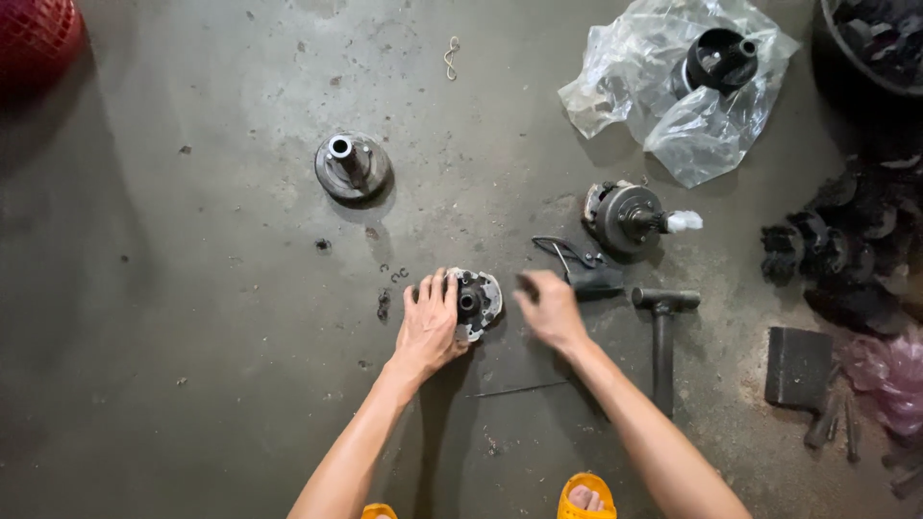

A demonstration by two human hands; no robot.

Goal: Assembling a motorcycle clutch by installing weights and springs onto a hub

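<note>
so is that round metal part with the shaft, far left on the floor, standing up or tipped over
Standing up: the round metal part rests flat on its disc on the floor, shaft pointing straight up toward the camera.

I'm squatting in a repair workshop: stained concrete floor [192, 317], greasy clutch parts [630, 216], a T-handle wrench [663, 332] and a heap of black parts [856, 250] around me.

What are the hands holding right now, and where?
The left hand grips the round metal part by its left rim. The right hand holds nothing visible.
</note>
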